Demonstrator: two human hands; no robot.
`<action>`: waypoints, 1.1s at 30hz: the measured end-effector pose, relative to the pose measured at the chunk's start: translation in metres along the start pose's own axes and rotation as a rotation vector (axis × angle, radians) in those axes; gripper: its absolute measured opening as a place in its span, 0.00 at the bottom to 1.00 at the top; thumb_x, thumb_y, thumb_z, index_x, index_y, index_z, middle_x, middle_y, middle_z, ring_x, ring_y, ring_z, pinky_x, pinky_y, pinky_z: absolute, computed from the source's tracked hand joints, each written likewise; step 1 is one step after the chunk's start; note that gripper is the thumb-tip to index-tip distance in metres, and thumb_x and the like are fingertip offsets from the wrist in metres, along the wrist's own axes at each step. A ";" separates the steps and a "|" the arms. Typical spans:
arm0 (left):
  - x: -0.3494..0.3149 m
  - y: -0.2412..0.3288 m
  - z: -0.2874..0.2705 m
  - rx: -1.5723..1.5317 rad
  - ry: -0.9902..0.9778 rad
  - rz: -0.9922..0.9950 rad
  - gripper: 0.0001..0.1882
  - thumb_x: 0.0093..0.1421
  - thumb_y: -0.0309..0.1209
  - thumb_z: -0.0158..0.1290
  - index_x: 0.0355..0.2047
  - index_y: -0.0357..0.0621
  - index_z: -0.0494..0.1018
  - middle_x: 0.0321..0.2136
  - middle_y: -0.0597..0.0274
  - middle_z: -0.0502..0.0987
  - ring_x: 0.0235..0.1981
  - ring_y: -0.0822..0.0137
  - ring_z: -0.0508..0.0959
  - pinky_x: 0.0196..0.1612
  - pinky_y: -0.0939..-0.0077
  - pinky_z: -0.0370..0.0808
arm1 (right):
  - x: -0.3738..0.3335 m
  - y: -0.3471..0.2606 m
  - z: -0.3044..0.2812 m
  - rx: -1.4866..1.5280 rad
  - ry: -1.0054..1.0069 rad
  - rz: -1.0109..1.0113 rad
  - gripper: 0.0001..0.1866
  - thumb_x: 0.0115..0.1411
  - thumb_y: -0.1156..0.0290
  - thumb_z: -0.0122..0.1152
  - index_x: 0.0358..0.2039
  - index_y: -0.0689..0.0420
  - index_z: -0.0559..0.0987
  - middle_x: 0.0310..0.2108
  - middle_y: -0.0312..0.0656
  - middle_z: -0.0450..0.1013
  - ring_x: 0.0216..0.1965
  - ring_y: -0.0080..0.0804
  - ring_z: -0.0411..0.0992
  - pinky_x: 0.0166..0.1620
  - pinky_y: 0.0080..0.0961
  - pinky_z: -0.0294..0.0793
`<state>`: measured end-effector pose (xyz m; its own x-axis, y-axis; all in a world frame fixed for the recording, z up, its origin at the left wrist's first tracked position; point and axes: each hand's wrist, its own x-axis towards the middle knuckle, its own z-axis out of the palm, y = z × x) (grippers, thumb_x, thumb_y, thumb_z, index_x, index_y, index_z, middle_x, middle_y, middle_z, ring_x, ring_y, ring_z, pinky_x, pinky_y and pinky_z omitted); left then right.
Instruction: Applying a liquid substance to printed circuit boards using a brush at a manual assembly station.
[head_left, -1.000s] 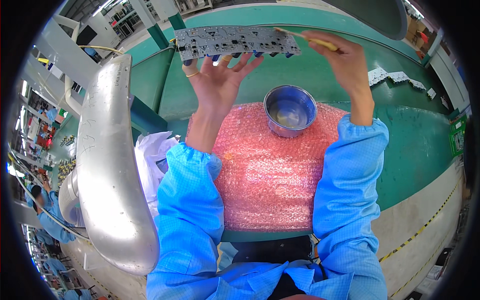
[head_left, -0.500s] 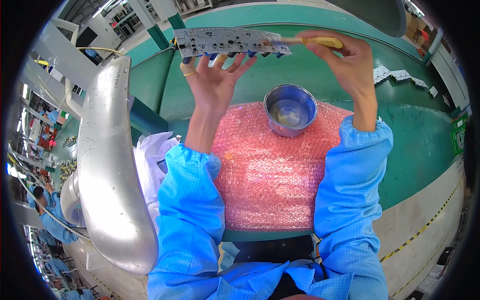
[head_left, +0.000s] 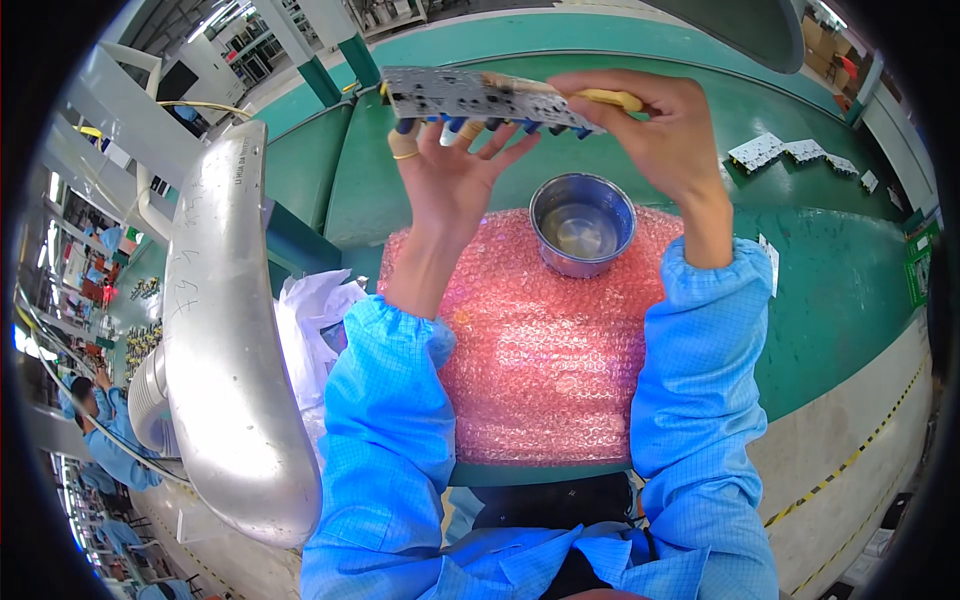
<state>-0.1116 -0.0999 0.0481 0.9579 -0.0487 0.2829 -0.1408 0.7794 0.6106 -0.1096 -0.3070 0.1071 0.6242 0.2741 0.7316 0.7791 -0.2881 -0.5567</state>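
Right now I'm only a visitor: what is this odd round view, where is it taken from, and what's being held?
There's no robot here, just a person, whose blue checked sleeves come in from below. A wide fisheye camera worn on the person's head looks down, so straight edges bend near the rim. The left hand holds up a thin grey circuit board from beneath. The right hand holds a slim yellow-handled tool, perhaps a brush; its far end is blurred over the board. On the green table lies pink bubble wrap, with a round metal bowl standing on it. At the left is a curved silver metal hood.
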 end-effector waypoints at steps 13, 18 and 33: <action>0.000 0.003 -0.002 -0.009 0.063 0.007 0.39 0.57 0.57 0.51 0.59 0.41 0.56 0.57 0.42 0.55 0.57 0.37 0.62 0.59 0.30 0.65 | -0.001 -0.015 -0.004 0.097 0.006 -0.081 0.09 0.56 0.76 0.66 0.38 0.57 0.85 0.34 0.34 0.81 0.34 0.17 0.76 0.38 0.15 0.75; -0.005 -0.007 0.000 -0.001 -0.029 -0.030 0.36 0.60 0.51 0.50 0.59 0.41 0.55 0.56 0.43 0.56 0.56 0.40 0.64 0.59 0.33 0.67 | 0.001 -0.020 0.016 0.140 0.165 -0.076 0.10 0.55 0.77 0.67 0.39 0.59 0.84 0.33 0.36 0.81 0.34 0.19 0.76 0.37 0.16 0.76; -0.005 -0.006 -0.004 0.020 0.069 -0.057 0.30 0.62 0.48 0.48 0.57 0.41 0.57 0.56 0.46 0.55 0.55 0.41 0.64 0.59 0.33 0.65 | -0.001 -0.020 0.012 0.293 -0.026 -0.141 0.10 0.55 0.81 0.64 0.39 0.58 0.84 0.36 0.39 0.81 0.39 0.23 0.78 0.43 0.19 0.77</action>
<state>-0.1151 -0.1018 0.0403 0.9795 -0.0488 0.1957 -0.0896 0.7640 0.6389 -0.1247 -0.2906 0.1128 0.5074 0.3170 0.8013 0.8392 0.0296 -0.5431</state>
